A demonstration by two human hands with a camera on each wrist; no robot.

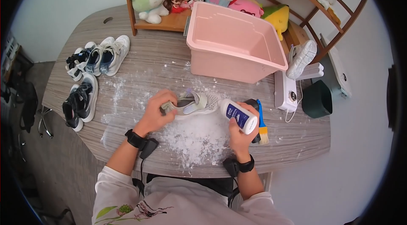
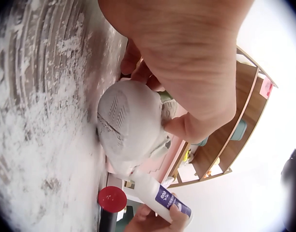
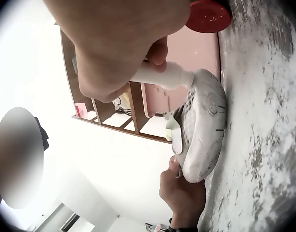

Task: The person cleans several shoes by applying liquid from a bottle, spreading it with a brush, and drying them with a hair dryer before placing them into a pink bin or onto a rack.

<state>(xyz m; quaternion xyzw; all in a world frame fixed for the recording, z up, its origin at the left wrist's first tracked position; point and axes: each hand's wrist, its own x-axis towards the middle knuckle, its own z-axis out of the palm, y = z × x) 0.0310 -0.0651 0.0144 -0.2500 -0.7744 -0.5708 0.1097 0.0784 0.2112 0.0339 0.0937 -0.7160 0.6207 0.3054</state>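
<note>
Over the powder-strewn table, my left hand [image 1: 156,108] grips a pale sneaker [image 1: 208,101] by its heel end. The sneaker's toe points to the right, and its sole is low over the white powder [image 1: 193,138]. My right hand [image 1: 241,140] holds a white squeeze bottle [image 1: 251,126] with a purple label, tilted so that its nozzle end meets the toe of the sneaker. In the right wrist view the bottle [image 3: 169,76] reaches the toe from above. The left wrist view shows the sneaker's heel [image 2: 131,121] up close, with fingers around its collar.
A pink bin [image 1: 233,62] stands behind the sneaker. Right of my right hand lies a brush [image 1: 263,134] with a blue handle. Several shoes [image 1: 111,57] line the left side. A white shoe [image 1: 302,59] leans up beside a white device [image 1: 285,89]. Plush toys [image 1: 148,0] fill the shelf.
</note>
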